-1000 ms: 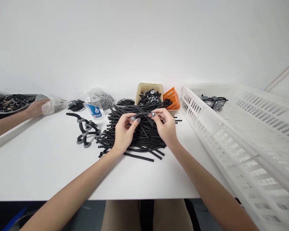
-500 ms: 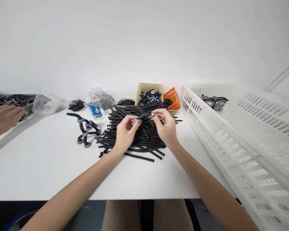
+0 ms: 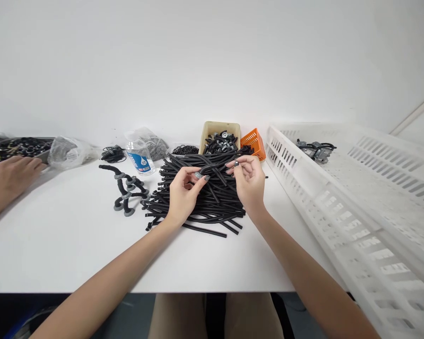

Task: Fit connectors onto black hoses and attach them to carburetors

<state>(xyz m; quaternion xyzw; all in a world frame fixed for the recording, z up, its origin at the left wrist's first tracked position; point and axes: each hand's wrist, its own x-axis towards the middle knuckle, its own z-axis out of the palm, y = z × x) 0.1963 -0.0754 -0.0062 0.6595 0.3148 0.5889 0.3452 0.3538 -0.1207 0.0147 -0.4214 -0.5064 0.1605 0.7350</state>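
My left hand [image 3: 183, 195] pinches a short black hose piece with a grey collar [image 3: 198, 174] between thumb and fingers. The hose's black end [image 3: 208, 167] points to the right. Just right of that end is my right hand [image 3: 249, 184], its fingers curled and its thumb against them. Whether something small is in them is hidden. Both hands are above a heap of long black hoses [image 3: 212, 219] on the white table. To the left lie several black hose pieces with grey collars [image 3: 124, 190], resting together.
A beige bin [image 3: 202, 136] of grey-and-black parts and an orange basket [image 3: 252, 140] stand behind the heap. A clear bottle [image 3: 141, 160] and plastic bag [image 3: 68, 153] are left. A large white crate [image 3: 304, 183] flanks the right. Another person's hand [image 3: 16, 176] rests by a parts tray.
My right hand has come away from the hose end and shifted slightly right. My left hand stays nearly in place with the hose piece. The other person's hand has moved right.
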